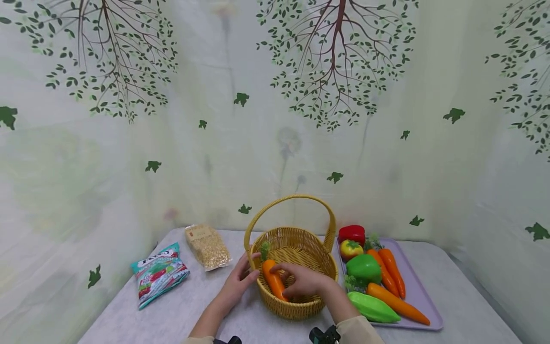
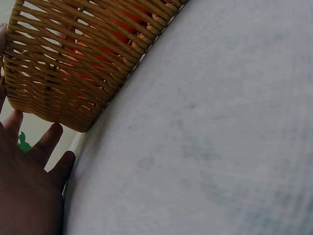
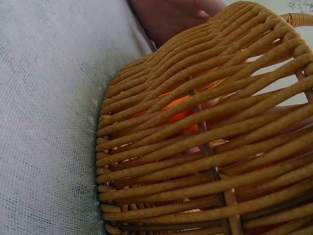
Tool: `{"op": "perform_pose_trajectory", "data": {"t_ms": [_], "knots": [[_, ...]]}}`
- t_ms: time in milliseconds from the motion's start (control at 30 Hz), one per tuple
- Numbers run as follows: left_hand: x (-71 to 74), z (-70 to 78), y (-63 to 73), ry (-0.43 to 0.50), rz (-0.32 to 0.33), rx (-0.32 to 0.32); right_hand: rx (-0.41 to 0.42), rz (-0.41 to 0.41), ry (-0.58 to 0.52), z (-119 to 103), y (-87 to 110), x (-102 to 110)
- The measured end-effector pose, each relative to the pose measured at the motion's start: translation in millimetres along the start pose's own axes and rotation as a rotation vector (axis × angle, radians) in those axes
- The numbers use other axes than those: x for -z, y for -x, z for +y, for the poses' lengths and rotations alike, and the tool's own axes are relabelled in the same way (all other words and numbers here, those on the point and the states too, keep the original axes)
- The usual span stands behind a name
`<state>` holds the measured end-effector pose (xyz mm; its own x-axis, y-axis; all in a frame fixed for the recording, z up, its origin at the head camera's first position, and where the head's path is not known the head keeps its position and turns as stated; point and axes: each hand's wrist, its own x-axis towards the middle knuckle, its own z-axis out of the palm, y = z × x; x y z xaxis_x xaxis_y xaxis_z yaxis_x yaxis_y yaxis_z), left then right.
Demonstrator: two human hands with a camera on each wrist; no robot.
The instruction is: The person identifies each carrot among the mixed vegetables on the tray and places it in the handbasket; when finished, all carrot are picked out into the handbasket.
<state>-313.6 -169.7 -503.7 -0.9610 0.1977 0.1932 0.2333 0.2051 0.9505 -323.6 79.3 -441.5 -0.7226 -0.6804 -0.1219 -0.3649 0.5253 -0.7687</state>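
Observation:
A yellow-brown wicker basket [image 1: 296,313] with a tall arched handle stands on the table. Inside it, an orange carrot [image 1: 274,281] with a green tuft leans along the left wall. My right hand [image 1: 306,281] reaches over the rim and holds the carrot with bent fingers; some fingertips are hidden. In the right wrist view the wicker covers most of that hand, and orange shows through the gaps. My left hand [image 1: 237,283] steadies the basket's left side from outside. Its fingers [image 2: 49,142] look spread and fairly straight in the left wrist view.
On the right, a lilac tray [image 1: 418,294] bears carrots, a green pepper [image 1: 364,268], a red pepper [image 1: 352,233], a yellow-red fruit [image 1: 350,249] and a light green ridged vegetable [image 1: 373,307]. To the left lie a teal snack bag [image 1: 161,274] and a clear grain packet [image 1: 208,247].

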Motion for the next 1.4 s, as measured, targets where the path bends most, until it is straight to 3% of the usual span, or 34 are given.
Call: {"op": "perform_pose_trajectory", "data": {"t_ms": [200, 333, 467, 567, 700, 800, 867, 1000, 1233, 1400], "knots": [[0.2, -3.7, 1.3, -0.003, 0.025, -0.013, 0.017, 0.014, -0.059, 0.0, -1.1, -4.2], [-2.8, -7.2, 5.4, -0.002, -0.001, 0.012, 0.046, 0.073, 0.026, 3.0, 1.8, -8.7], [-4.2, -7.2, 6.6, -0.014, 0.016, -0.002, 0.057, 0.139, 0.066, 3.1, 1.0, -9.2], [-2.3, -4.9, 4.5, -0.025, 0.039, -0.023, 0.085, 0.258, 0.131, 0.8, -2.8, -6.7], [0.4, -2.6, 1.8, -0.02, 0.041, -0.012, 0.165, 0.526, 0.211, -5.7, -2.1, -4.2], [0.4, -2.9, 2.2, -0.011, 0.043, -0.003, 0.223, 0.689, 0.189, -9.3, 3.1, -3.9], [-0.2, -3.5, 3.3, -0.011, 0.044, -0.004, 0.247, 0.753, 0.162, -8.7, 7.2, -4.5], [-1.6, -3.2, 3.3, -0.021, 0.037, -0.007, 0.265, 0.796, 0.104, -9.6, 19.7, -3.2], [-2.0, -0.5, 1.4, -0.02, 0.048, -0.01, 0.353, 0.817, 0.124, -16.3, 45.5, 12.1], [-3.0, -1.5, 0.8, -0.029, 0.039, -0.022, 0.347, 0.867, 0.116, -13.4, 68.3, 26.6]]}}
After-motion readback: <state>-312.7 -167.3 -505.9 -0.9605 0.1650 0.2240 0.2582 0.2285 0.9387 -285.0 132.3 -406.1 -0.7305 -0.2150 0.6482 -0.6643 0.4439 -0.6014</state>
